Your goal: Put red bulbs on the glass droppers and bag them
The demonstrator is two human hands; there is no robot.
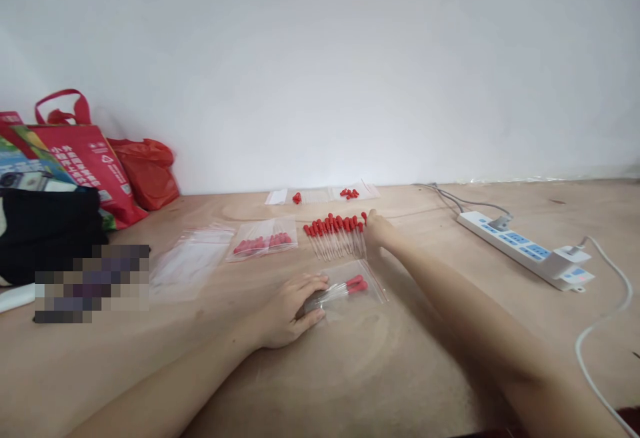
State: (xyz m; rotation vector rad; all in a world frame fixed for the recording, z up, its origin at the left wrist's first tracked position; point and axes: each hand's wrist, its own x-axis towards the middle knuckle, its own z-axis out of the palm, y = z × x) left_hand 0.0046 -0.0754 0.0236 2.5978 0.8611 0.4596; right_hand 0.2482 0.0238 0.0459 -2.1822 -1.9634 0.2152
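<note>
Near the centre of the frame, a clear bag [376, 289] holding red-capped droppers [356, 285] lies on the tabletop [350, 385]; the left hand [285, 308], half curled, holds its left end, probably to steady it. Just above, a row of loose droppers [330, 225] lies side by side, perhaps for easy picking. The right hand [379, 230] bends its fingers at the row's right end; whether they grip one, I cannot tell. A power strip [523, 248] sits at right.
</note>
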